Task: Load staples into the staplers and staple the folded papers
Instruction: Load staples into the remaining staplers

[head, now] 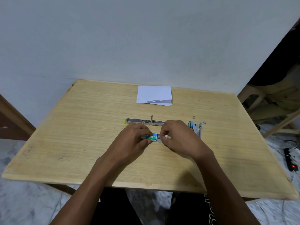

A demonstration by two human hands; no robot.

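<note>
The left hand [135,138] pinches the light, crushable staple box [153,137], the right hand [177,137] pinches its 3 o'clock end; the strips inside are probably brittle.

We identify four task items on the bench [81,127]. The folded papers [154,95], white, lie stacked flat at the far side. Nearer, the yellow-tipped stapler [142,121] lies opened out flat with its metal channel exposed. The blue stapler [195,127] lies just to its right, also opened and partly hidden. The staple box [153,137], green and blue and marked "No 10", lies nearest us. The left hand [134,138] grips it, and the right hand [178,137] pinches its white inner end.
</note>
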